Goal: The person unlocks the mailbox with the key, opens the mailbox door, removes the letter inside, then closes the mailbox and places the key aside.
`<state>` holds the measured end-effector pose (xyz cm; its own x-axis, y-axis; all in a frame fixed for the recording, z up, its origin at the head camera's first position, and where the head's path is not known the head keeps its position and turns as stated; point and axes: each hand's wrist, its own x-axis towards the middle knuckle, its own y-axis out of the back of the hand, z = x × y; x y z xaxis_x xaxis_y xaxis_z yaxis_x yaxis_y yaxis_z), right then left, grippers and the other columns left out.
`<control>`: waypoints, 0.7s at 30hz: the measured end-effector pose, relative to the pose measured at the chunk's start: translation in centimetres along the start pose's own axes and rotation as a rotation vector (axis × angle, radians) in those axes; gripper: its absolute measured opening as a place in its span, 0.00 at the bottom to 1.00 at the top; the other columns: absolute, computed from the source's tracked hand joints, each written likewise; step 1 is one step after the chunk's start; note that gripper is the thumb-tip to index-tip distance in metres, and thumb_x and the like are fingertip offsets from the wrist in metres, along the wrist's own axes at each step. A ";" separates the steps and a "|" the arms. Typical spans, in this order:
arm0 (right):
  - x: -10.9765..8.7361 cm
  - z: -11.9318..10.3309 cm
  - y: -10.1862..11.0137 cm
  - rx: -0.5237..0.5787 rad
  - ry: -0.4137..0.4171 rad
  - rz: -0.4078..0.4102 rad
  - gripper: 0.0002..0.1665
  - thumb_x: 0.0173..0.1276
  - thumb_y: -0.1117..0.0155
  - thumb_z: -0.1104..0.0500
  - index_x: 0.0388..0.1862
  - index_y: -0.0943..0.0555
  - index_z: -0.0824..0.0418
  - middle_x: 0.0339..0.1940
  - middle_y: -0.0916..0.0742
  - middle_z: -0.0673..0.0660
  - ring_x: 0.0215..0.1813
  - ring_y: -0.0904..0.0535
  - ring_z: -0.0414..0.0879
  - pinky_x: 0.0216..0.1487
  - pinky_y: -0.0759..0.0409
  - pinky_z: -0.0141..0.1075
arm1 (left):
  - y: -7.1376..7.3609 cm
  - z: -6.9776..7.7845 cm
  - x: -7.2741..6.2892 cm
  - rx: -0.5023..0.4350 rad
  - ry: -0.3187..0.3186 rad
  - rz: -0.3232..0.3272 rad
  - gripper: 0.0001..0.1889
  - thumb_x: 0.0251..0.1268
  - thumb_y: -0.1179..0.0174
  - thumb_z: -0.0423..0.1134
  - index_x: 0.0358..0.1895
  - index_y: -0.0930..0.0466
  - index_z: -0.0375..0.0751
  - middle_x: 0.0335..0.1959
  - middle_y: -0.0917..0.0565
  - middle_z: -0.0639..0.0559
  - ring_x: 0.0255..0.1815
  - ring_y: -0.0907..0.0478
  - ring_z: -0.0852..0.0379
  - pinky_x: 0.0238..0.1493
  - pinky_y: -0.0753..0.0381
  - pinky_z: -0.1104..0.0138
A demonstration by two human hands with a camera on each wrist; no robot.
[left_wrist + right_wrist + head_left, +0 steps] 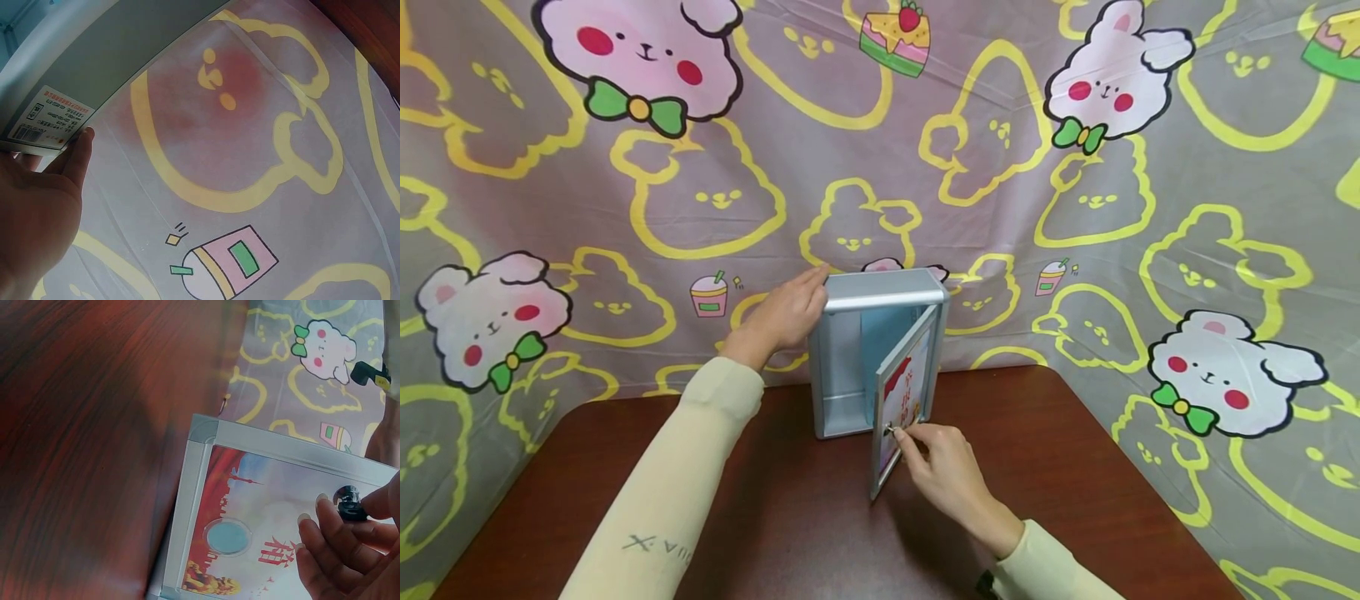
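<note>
A silver metal-framed box (883, 287) stands upright on the table, its front door (212, 487) swung partway out toward the right. Red characters and a red-and-gold picture cover the door panel. At the box's upper left corner, my left hand (786, 312) holds the top edge; in the left wrist view its fingers lie by a white printed label (50, 115) on the side wall. Between thumb and forefinger, my right hand (943, 467) pinches a small black-headed key (353, 512) at the chrome lock (345, 492) near the door's free edge. A light-blue surface (876, 333) shows inside the box.
The dark red-brown wooden table (790, 517) ends close behind the box. A grey cloth with cartoon rabbits and yellow outlines (850, 225) hangs behind and along both sides. On the right wrist is a dark strap (987, 583).
</note>
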<state>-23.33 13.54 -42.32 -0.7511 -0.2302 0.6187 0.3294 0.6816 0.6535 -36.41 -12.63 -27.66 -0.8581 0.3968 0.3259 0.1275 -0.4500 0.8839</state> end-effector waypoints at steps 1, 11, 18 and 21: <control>0.0 0.0 0.0 0.001 -0.002 -0.001 0.20 0.74 0.34 0.56 0.20 0.22 0.42 0.16 0.26 0.39 0.21 0.36 0.31 0.23 0.35 0.27 | 0.0 0.0 0.0 0.000 0.001 0.000 0.33 0.81 0.72 0.48 0.82 0.49 0.36 0.84 0.47 0.45 0.84 0.50 0.45 0.82 0.51 0.53; -0.1 0.2 0.2 0.059 0.007 0.001 0.17 0.73 0.34 0.58 0.22 0.18 0.44 0.17 0.26 0.37 0.22 0.33 0.32 0.23 0.33 0.26 | 0.0 0.0 -0.1 0.003 0.006 -0.001 0.33 0.81 0.72 0.48 0.82 0.50 0.37 0.84 0.47 0.45 0.84 0.50 0.45 0.82 0.51 0.53; -0.2 0.5 0.3 0.078 0.030 0.015 0.15 0.72 0.33 0.59 0.24 0.16 0.46 0.17 0.25 0.37 0.22 0.33 0.32 0.24 0.32 0.25 | 0.0 0.1 -0.2 -0.002 0.002 -0.002 0.33 0.81 0.73 0.49 0.83 0.50 0.38 0.84 0.47 0.45 0.84 0.51 0.46 0.82 0.51 0.53; -0.3 0.5 0.4 0.077 0.030 0.017 0.12 0.72 0.33 0.59 0.27 0.13 0.48 0.19 0.23 0.36 0.23 0.32 0.32 0.25 0.30 0.25 | 0.0 0.0 -0.1 0.001 -0.006 0.002 0.33 0.81 0.73 0.49 0.82 0.50 0.37 0.84 0.47 0.45 0.84 0.51 0.45 0.82 0.52 0.53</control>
<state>-23.27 14.26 -42.44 -0.7282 -0.2378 0.6428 0.2959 0.7368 0.6078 -36.29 -12.67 -27.75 -0.8547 0.4010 0.3297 0.1298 -0.4497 0.8837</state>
